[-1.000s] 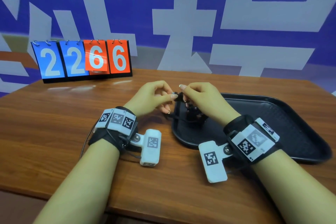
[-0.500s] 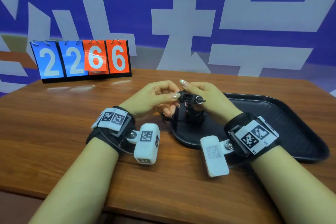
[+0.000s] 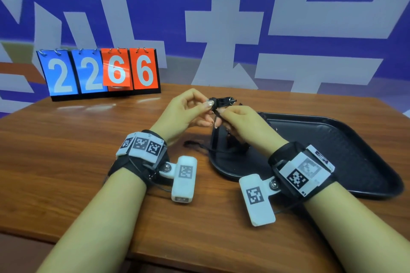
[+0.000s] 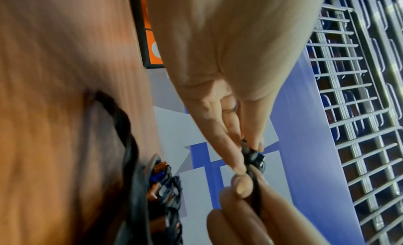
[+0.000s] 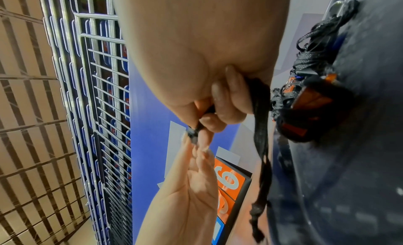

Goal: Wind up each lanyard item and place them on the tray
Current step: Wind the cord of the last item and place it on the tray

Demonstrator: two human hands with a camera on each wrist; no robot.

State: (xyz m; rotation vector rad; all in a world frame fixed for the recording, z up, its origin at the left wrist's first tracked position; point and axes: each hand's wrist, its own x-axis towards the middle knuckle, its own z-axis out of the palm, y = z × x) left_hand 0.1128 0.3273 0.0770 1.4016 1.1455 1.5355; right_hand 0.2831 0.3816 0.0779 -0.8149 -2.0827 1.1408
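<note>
Both hands are raised a little above the table [image 3: 66, 162], near the left rim of the black tray [image 3: 366, 162], and they work together on one black lanyard [image 3: 216, 117]. The left hand [image 3: 186, 113] pinches the plastic clip end [image 3: 221, 101] of the lanyard between thumb and forefinger; this grip is closed tight on the clip, as the left wrist view shows. The right hand [image 3: 241, 124] has its fingers curled round the strap just below the clip, so its grip is closed on the lanyard too. From there the strap hangs down to the left end of the tray, and its loose tail [image 3: 193, 144] lies over the rim on the table. In the right wrist view, a wound lanyard item [image 5: 305, 107] with orange parts lies already in the tray, close under the hands. I judge that the winding of this lanyard is only at its beginning, because most of the strap is free. The next move probably asks the left hand to keep the clip steady while the right hand turns the strap round it, taking up the tail without dragging the finished item. How many lanyards remain I cannot tell.
</note>
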